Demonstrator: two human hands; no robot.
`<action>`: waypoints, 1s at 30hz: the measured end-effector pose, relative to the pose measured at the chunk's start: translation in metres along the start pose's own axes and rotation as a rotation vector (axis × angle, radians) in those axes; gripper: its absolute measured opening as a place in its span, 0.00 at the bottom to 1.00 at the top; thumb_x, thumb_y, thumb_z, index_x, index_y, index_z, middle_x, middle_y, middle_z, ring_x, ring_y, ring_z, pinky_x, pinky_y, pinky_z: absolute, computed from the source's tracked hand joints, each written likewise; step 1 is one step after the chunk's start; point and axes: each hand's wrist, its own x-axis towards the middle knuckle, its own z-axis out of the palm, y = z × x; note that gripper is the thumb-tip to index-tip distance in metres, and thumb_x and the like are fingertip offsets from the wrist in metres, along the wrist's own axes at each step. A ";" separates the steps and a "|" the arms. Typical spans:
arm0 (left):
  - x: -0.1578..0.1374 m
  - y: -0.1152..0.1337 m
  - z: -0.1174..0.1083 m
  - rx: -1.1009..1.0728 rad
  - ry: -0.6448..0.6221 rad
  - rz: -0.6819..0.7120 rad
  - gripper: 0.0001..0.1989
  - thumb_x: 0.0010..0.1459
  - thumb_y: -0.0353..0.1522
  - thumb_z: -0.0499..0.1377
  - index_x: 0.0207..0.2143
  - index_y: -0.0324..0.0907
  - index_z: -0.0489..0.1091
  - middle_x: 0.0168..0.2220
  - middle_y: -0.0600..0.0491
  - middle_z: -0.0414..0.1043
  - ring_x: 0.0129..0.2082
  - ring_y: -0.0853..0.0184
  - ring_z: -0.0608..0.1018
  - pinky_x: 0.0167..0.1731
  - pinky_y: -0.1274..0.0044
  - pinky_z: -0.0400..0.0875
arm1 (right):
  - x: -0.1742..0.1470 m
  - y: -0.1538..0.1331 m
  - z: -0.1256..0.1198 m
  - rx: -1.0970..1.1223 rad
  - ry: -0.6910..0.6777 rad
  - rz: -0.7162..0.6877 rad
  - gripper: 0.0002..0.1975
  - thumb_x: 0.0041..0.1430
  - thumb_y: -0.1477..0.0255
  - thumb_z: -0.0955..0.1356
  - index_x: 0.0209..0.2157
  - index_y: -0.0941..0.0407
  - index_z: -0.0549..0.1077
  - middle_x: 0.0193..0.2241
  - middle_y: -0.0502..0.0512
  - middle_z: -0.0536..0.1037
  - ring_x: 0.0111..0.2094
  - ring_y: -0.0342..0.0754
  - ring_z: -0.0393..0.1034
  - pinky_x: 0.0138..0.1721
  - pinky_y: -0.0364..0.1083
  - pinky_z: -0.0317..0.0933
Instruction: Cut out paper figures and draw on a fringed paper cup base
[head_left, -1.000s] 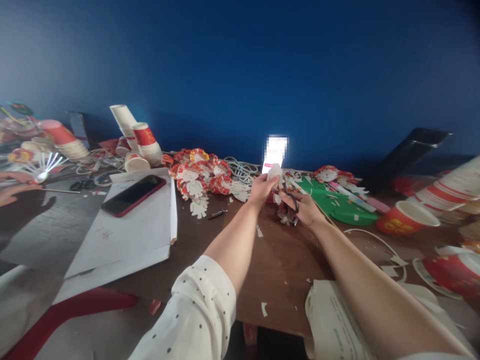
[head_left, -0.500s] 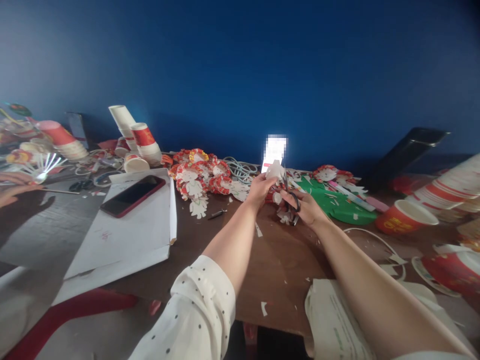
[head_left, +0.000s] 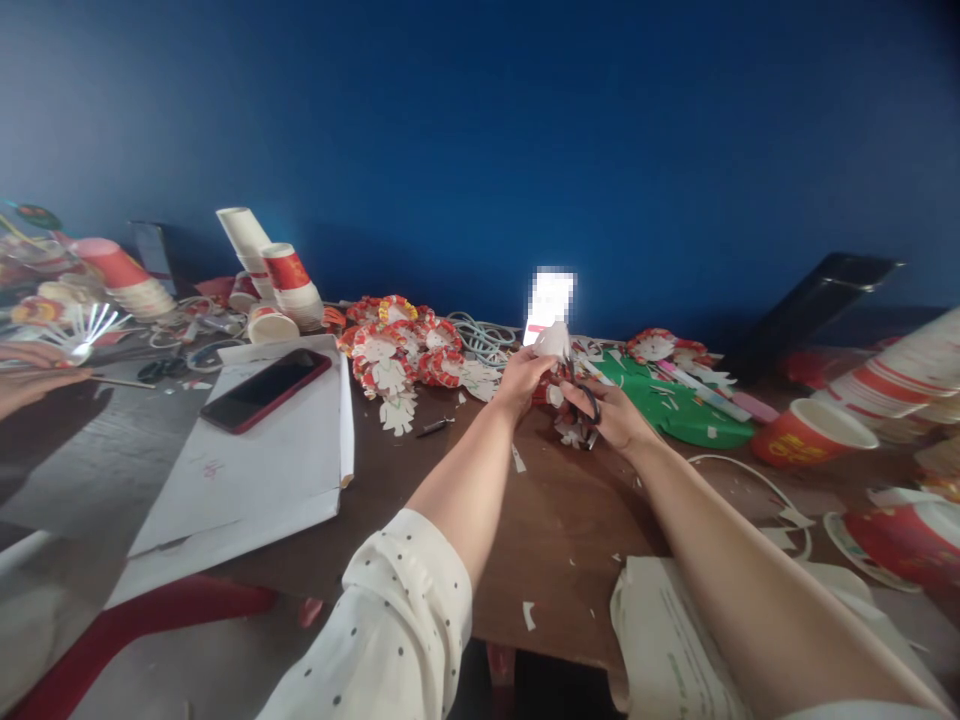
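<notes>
My left hand (head_left: pixel 523 378) is closed on a piece of white paper (head_left: pixel 553 340), held up before a lit phone screen (head_left: pixel 547 295). Dark-handled scissors (head_left: pixel 586 398) are gripped in my right hand (head_left: pixel 611 412), their blades up against the paper's right side. Whether the blades are apart cannot be made out. Beneath the hands lies a small white paper cutout (head_left: pixel 574 432). Left of my hands is a heap of red and white paper cutouts (head_left: pixel 390 350). A green sheet (head_left: pixel 675 405) strewn with scraps lies beyond my right hand.
A dark phone (head_left: pixel 266 390) rests on a white board (head_left: pixel 247 480). Paper cups (head_left: pixel 289 280) are stacked by the blue wall; a red cup (head_left: pixel 810 435) and more cups (head_left: pixel 900 365) stand right. Another person's hand (head_left: pixel 34 378) holds a stick at far left. A cloth bag (head_left: pixel 675 630) hangs at the front edge.
The white paper in my left hand has shifted slightly beside the scissors. Both hands stay in nearly the same place. The other person's hand at the left has moved slightly.
</notes>
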 end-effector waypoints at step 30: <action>0.009 -0.009 -0.006 0.048 -0.047 0.052 0.12 0.44 0.31 0.68 0.30 0.38 0.69 0.19 0.58 0.67 0.18 0.75 0.68 0.23 0.80 0.63 | 0.002 0.003 -0.003 -0.043 0.048 0.001 0.25 0.41 0.47 0.75 0.22 0.56 0.73 0.18 0.52 0.73 0.19 0.43 0.64 0.21 0.44 0.60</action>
